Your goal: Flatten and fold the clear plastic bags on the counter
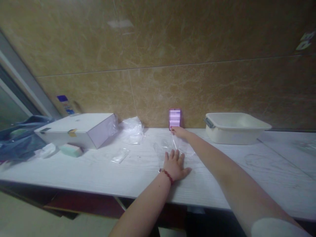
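Observation:
My left hand (174, 166) lies palm down near the middle of the white table, its fingers spread over a thin clear plastic bag (163, 145). Farther back, my right hand (180, 132) is closed in a pinch. A taut strand of the clear plastic runs from its fingers down toward my left hand. Right behind those fingertips a phone (174, 118) with a lit pinkish screen leans upright against the wall. The fingertips overlap its lower edge in view; whether they touch it I cannot tell.
A cream plastic basin (233, 133) stands at the right by the wall. Left are a white box (81, 126), crumpled clear plastic (132, 130), a small clear packet (120, 155), a pale green sponge-like block (71, 150) and a dark blue bag (24, 140). The tiled wall borders the table.

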Demonstrator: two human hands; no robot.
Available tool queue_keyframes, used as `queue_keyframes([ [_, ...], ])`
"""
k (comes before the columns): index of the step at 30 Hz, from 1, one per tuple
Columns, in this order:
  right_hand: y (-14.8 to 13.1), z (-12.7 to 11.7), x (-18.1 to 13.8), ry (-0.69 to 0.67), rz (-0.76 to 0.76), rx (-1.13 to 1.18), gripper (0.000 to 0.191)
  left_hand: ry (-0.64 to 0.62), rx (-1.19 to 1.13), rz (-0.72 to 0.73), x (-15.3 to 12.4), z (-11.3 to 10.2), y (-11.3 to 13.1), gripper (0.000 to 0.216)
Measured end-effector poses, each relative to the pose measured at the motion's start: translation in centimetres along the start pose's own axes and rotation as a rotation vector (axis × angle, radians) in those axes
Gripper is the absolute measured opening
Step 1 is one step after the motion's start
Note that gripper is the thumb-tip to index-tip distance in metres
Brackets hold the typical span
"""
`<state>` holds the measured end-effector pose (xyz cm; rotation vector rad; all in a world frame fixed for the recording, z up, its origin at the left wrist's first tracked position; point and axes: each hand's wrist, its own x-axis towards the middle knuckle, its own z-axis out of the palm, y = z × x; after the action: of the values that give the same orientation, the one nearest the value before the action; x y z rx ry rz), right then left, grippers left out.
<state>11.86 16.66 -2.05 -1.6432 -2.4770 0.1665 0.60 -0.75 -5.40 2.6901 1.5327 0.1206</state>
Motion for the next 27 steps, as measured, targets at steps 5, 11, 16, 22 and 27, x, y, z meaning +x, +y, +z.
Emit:
queue_keyframes([
  [5, -0.3, 0.5, 0.3, -0.002, 0.038, -0.051, 0.021, 0.031, -0.019, 0.014, 0.1, 0.4, -0.1, 0.075],
  [11, -0.7, 1.9, -0.3, -0.008, 0.075, -0.088, 0.020, 0.049, -0.029, 0.020, 0.0, 0.6, -0.2, 0.075],
  [16, -0.8, 1.5, -0.7, 0.057, 0.173, -0.102, 0.026, 0.056, -0.020, 0.020, -0.1, 0.4, -0.2, 0.074],
  [22, 1.2, -1.8, -3.6, 0.069, 0.268, -0.093, 0.033, 0.103, -0.020, 0.014, -0.1, 0.0, -0.4, 0.069],
  [27, 3.4, -3.5, -10.8, -0.144, 0.329, -0.075, 0.027, 0.119, -0.048, 0.067, -0.2, -0.2, -0.2, 0.061],
])
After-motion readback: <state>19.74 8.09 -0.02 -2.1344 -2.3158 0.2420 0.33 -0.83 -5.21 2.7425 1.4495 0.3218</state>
